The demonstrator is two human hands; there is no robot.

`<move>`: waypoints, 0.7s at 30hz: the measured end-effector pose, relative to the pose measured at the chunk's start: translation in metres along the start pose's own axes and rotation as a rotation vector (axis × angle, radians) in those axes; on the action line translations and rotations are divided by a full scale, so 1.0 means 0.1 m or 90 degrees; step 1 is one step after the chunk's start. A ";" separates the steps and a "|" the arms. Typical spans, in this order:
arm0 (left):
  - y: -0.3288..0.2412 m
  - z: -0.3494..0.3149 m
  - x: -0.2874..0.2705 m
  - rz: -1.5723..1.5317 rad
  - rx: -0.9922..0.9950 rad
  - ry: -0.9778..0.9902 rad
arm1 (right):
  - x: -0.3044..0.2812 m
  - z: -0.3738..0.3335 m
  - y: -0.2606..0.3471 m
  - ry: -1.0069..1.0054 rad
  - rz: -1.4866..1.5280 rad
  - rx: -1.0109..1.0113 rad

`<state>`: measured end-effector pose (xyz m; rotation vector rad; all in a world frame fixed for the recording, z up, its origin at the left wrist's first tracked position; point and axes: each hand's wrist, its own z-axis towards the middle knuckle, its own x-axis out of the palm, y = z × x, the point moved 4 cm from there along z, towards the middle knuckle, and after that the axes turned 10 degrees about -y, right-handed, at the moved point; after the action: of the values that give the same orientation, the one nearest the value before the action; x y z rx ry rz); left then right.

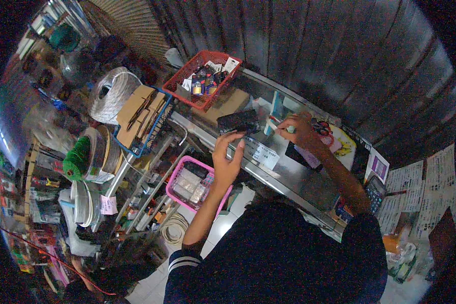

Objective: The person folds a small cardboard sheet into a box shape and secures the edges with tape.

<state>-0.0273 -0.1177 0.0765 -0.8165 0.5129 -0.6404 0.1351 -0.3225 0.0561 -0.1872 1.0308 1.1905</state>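
My left hand (228,158) reaches over the counter's near edge. Its fingers and thumb curl at the lower edge of a shiny black packet (236,121), which they appear to pinch. Farther right, my right hand (300,130) is closed, with fingertips and thumb on a slim white object with a red part (273,122). Its exact kind is too blurred to tell. Just behind it stands a narrow pale-blue and white piece (275,104). A white paper label with handwriting (262,154) lies on the glass counter (289,175) between my hands.
A red basket of carded padlocks (202,81) stands at the back beside flat cardboard (228,105). At left are a blue crate of cardboard (139,119) and rope spools (114,93). A pink basket (173,190) sits below my left forearm; a calculator (375,192) is at right.
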 end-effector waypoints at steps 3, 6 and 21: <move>-0.12 -0.06 0.07 -0.065 -0.065 0.008 | -0.39 0.07 0.49 -0.023 0.152 0.136; -0.32 -0.06 0.14 -0.131 -0.111 0.013 | -0.51 -0.04 0.71 -0.017 0.225 0.137; -0.47 -0.63 0.08 -0.207 -0.190 -0.024 | -0.51 -0.56 1.25 0.043 0.290 0.069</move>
<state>-0.0766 -0.1792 0.0755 -1.2064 0.4507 -0.8576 0.0001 -0.3395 0.1105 0.1006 1.2338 1.5401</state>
